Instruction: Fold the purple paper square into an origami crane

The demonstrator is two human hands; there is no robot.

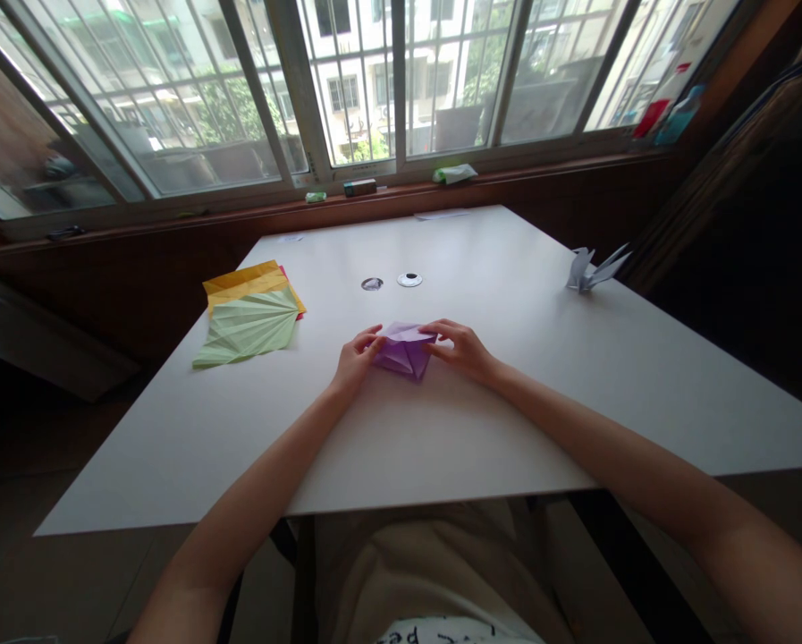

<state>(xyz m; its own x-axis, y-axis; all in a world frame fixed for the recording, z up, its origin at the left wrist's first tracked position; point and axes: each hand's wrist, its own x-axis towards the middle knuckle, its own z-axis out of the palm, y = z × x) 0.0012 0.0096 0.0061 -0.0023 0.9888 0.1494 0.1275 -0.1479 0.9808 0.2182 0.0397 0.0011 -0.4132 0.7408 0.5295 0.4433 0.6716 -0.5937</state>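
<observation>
A partly folded sheet of purple origami paper (401, 356) lies on the white table in front of me, with a flap raised along its far side. My left hand (358, 356) pinches its left corner between thumb and fingers. At the right corner, my right hand (462, 347) grips the raised flap, thumb below and fingers above. Creases run across the paper's near part, which comes to a point towards me.
Creased green paper (249, 326) overlaps yellow paper (246, 282) on the left of the table (508, 438). A folded grey paper crane (592, 270) stands at the right. Beyond my hands are two round table holes, one with a white-rimmed ring (409, 280). Small items line the windowsill.
</observation>
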